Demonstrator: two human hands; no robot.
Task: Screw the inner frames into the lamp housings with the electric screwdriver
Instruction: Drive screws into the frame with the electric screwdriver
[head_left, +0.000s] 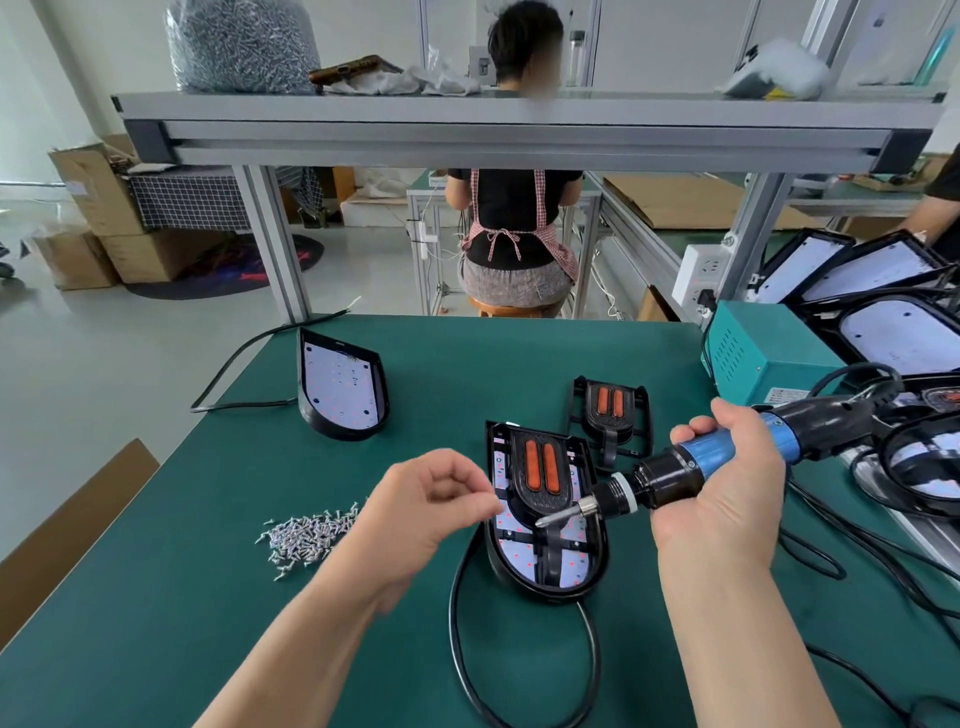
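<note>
1. Green matting covers the work table (156, 623), and we take the near lamp housing (545, 566) on it as our landmark: a black, rounded, shield-shaped shell with a pale speckled board inside.
2. Seated in that housing we see a black inner frame (540, 483) with two glossy orange oval strips; our left hand (431, 514) covers part of the housing's left edge.
3. The left hand hovers just left of the housing, thumb and forefinger pressed together; whether a screw sits between them we cannot tell, as it is too small to make out.
4. Our right hand (727, 488), just right of the housing, is wrapped tight round the electric screwdriver (691, 467), a black and blue cylinder lying nearly level with a metal bit whose tip reaches over the inner frame.
5. We cannot tell whether the bit touches the frame.
6. Left of the housing lies a loose heap of small silvery screws (306, 535).
7. Behind the housing rests a second inner frame (610, 415) on its own, black with orange strips.
8. Far back and left of the housing stands another housing (340, 384), open and frameless.
9. A black cable (467, 649) loops from under the near housing and is cut off at the bottom edge.
10. Right of it, a teal metal box (763, 353) and more housings (893, 332) are cropped by the edge.
</note>
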